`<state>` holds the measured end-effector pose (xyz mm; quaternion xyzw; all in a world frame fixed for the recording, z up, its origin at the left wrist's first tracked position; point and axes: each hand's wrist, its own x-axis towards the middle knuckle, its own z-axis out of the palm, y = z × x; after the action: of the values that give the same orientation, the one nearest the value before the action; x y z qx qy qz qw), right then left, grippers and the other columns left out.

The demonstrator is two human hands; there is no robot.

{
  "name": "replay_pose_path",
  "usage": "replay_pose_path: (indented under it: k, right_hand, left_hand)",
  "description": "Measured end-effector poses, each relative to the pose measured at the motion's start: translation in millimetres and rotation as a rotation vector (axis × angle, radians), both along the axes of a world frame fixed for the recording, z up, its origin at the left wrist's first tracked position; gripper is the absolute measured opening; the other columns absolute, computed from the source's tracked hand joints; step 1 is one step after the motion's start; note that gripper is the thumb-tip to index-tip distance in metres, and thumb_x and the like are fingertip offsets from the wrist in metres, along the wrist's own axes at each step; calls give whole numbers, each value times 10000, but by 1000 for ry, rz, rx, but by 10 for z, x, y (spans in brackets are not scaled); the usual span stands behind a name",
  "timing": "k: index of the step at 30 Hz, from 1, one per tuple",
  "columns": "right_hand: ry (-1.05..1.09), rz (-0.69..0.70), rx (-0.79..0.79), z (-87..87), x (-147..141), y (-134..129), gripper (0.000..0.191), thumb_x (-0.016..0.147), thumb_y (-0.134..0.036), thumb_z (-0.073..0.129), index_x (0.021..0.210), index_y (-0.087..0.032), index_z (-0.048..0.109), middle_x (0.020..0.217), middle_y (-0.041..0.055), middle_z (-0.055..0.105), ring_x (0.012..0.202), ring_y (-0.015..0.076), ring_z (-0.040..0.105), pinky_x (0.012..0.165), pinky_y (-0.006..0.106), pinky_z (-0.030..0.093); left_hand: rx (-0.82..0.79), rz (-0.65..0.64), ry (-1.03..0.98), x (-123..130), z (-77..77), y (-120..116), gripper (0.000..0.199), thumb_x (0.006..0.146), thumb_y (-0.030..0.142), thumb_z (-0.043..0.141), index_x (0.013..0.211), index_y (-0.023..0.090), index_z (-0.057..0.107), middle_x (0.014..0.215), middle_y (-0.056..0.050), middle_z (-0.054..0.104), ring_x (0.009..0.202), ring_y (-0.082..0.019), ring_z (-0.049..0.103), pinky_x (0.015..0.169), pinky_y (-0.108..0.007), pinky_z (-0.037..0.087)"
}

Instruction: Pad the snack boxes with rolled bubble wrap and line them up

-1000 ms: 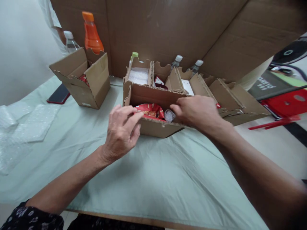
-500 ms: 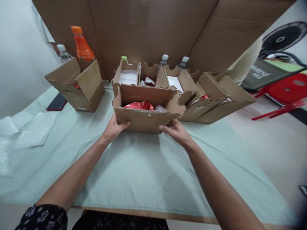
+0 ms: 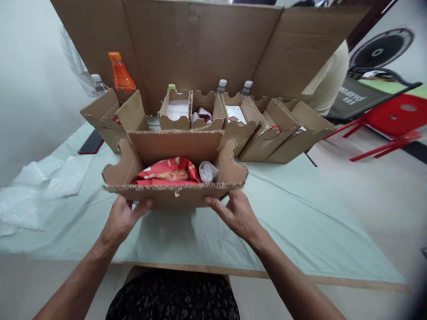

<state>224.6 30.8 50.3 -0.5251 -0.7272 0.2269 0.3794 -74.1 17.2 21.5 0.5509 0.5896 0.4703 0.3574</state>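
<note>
Over pale green cloth (image 3: 290, 213), my left hand (image 3: 122, 218) and right hand (image 3: 238, 215) are gripping an open cardboard box (image 3: 176, 198), near side; I'm apparently supporting its weight, any move calling for level handling.

Black garment (image 3: 173, 295) with small pale floral print; bare forearms (image 3: 83, 272)

Has green cloth (image 3: 207, 235) over the table (image 3: 350, 282) (creased); carries a phone (image 3: 91, 143), boxes (image 3: 283, 149) right of it and bubble wrap (image 3: 33, 195) in front of it.
</note>
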Motion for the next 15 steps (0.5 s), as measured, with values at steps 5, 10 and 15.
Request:
replay_pose_path:
  k: [5,10,15]
  right_hand:
    - [102,-111,84,169,107,148,410,873,-578,693,994,-187,703,918,92,740,802,245,650,719,376,540]
    - [13,-260,138,83,522,-497,328,891,-547,694,910,-220,715,779,60,723,831,274,679,750,376,536]
    - [-44,-165,40,-49,284,-655,344,921,-545,634,830,-220,699,759,57,742,771,264,679,683,350,525]
  left_hand:
    - [158,-36,-46,229,342,275,753,720,668,799,1237,139,656,1247,-146,724,1164,-346,653,1050,-476,503]
    - [176,-233,19,630,181,-30,545,834,581,739,1203,182,700,1289,-145,716,1237,-346,636,1091,-485,488]
    - [111,-205,43,374,-32,-318,515,880,579,692,1229,201,712,1277,-139,726,1256,-364,636,1172,-543,420]
